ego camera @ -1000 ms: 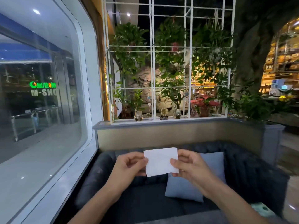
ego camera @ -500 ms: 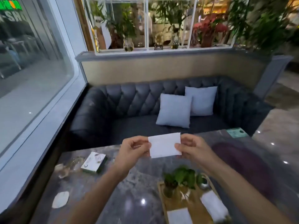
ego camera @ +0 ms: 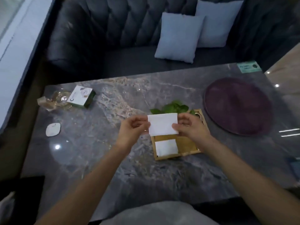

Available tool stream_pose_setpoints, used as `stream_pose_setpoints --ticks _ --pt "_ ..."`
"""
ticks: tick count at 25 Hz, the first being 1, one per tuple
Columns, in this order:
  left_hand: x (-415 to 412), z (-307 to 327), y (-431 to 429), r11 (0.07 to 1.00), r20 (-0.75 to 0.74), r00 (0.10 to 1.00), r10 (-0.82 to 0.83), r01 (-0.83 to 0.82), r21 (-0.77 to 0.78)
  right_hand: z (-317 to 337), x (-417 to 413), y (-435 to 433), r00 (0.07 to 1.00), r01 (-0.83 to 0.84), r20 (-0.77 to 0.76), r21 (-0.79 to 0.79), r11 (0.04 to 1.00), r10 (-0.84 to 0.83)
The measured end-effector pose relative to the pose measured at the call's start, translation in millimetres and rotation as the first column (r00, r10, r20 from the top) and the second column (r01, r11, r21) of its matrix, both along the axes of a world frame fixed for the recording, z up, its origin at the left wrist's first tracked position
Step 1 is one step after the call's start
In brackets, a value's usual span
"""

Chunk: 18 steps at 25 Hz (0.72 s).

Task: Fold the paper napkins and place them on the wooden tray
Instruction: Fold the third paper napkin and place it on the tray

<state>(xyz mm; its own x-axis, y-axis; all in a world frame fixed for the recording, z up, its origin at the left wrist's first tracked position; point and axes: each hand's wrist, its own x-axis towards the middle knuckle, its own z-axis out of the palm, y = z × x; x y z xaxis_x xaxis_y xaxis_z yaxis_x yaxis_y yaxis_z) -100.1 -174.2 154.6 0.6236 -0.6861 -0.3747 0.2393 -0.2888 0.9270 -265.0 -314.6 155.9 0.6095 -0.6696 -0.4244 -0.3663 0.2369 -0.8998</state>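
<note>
While a folded napkin (ego camera: 166,147) lies on the wooden tray (ego camera: 186,143), both my hands' fingers (ego camera: 176,127) pinch another napkin (ego camera: 162,124) above that tray.

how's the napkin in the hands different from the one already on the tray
The held napkin is up in the air, pinched at its side edges by the left hand and right hand; the tray napkin lies flat, untouched, in the wooden tray. The held one looks wider. Both are white, folded rectangles.
</note>
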Motion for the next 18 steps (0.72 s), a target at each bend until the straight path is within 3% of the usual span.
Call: stream_pose_setpoints --ticks 10,18 --pt "-47.2 -96.7 4.6 0.958 -0.015 0.999 0.044 -0.038 0.284 -98.8 -35.4 0.5 0.968 -0.044 -0.248 -0.012 0.999 0.04" --pt "-65.8 -130.1 -3.4 0.885 0.145 0.988 0.062 -0.122 0.449 -140.7 -34.8 -2.1 0.898 -0.161 -0.427 -0.103 0.982 0.103"
